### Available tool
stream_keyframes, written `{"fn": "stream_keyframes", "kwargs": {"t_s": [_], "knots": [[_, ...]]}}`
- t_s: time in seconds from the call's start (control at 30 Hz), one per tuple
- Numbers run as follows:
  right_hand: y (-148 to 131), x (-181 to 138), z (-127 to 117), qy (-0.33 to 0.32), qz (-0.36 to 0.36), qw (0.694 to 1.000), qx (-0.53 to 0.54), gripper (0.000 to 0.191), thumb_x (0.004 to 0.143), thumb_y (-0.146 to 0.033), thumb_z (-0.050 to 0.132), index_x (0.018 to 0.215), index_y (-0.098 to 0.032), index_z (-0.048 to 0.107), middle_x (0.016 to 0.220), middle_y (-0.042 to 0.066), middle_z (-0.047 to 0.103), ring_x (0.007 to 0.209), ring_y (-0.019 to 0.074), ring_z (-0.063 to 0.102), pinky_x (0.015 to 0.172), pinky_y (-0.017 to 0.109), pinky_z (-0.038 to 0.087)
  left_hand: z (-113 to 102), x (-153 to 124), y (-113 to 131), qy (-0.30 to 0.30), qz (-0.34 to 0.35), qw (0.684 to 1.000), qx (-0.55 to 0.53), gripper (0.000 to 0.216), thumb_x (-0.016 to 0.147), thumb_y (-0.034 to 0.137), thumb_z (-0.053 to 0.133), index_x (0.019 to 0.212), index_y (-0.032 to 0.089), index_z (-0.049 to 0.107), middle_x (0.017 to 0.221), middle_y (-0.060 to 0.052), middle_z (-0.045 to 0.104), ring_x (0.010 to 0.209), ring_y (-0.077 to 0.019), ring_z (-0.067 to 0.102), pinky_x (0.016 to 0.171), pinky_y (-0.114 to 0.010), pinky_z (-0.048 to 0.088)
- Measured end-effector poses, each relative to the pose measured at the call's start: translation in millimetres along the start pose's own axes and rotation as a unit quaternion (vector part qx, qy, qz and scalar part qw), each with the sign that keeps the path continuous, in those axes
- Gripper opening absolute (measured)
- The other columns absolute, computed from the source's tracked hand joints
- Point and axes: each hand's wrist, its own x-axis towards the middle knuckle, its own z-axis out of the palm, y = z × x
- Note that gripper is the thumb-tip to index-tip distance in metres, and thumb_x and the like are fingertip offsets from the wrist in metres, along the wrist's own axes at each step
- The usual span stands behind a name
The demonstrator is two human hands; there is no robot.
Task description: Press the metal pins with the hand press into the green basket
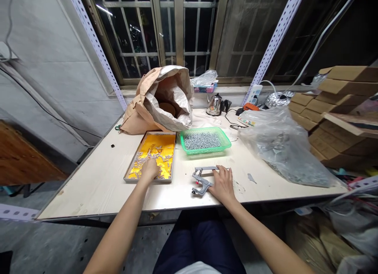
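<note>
My left hand (pixel 150 169) reaches into a shallow tray (pixel 173 163) with a yellow lining, its fingers closed and bent down among small silvery metal pieces (pixel 143 160). Whatever those fingers pinch is hidden beneath the hand. On the table nearer the front edge, my right hand (pixel 223 183) grips the handles of grey hand pliers (pixel 203 182), which have a spring and a small red part and whose jaw end points left. Behind the pliers stands a green plastic basket (pixel 205 151) holding many small metal pins (pixel 203 141).
A large open paper sack (pixel 141 112) lies behind the tray. A steel kettle (pixel 214 105) stands at the back. To the right are a clear plastic bag (pixel 283 148) and stacked cardboard boxes (pixel 339 108). A small grey scrap (pixel 251 178) lies on the table (pixel 100 187).
</note>
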Motion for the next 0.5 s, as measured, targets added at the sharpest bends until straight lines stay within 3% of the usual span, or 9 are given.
{"fn": "stream_keyframes", "kwargs": {"t_s": [0.23, 0.37, 0.5], "knots": [[0.8, 1.2, 1.6, 0.014, 0.009, 1.0, 0.001, 0.048, 0.071, -0.043, 0.059, 0.107, -0.011, 0.058, 0.122, 0.018, 0.05, 0.117, 0.0319, 0.039, 0.106, 0.052, 0.018, 26.3, -15.1, -1.8, 0.165, 0.03, 0.984, -0.064, 0.02, 0.086, 0.022, 0.043, 0.088, 0.015, 0.061, 0.09, -0.012, 0.065, 0.089, -0.0245, 0.059, 0.074, -0.031, 0.042], [-0.1, 1.2, -0.4, 0.017, 0.014, 1.0, 0.001, 0.045, 0.069, -0.039, 0.06, 0.106, -0.012, 0.059, 0.122, 0.017, 0.051, 0.115, 0.0319, 0.041, 0.105, 0.051, 0.02, 23.6, -18.5, -3.9, 0.17, 0.014, 0.979, -0.116, 0.021, 0.087, 0.02, 0.043, 0.097, 0.014, 0.059, 0.093, -0.011, 0.065, 0.088, -0.0224, 0.06, 0.075, -0.03, 0.042], [-0.7, 0.0, -0.8, 0.025, 0.012, 1.0, 0.002, 0.042, 0.069, -0.036, 0.058, 0.104, -0.012, 0.059, 0.121, 0.017, 0.052, 0.115, 0.032, 0.041, 0.104, 0.052, 0.02, 21.8, -24.7, 1.2, 0.207, 0.017, 0.973, -0.1, 0.029, 0.086, 0.028, 0.047, 0.108, 0.012, 0.057, 0.105, -0.015, 0.063, 0.101, -0.0259, 0.057, 0.082, -0.032, 0.041]]}}
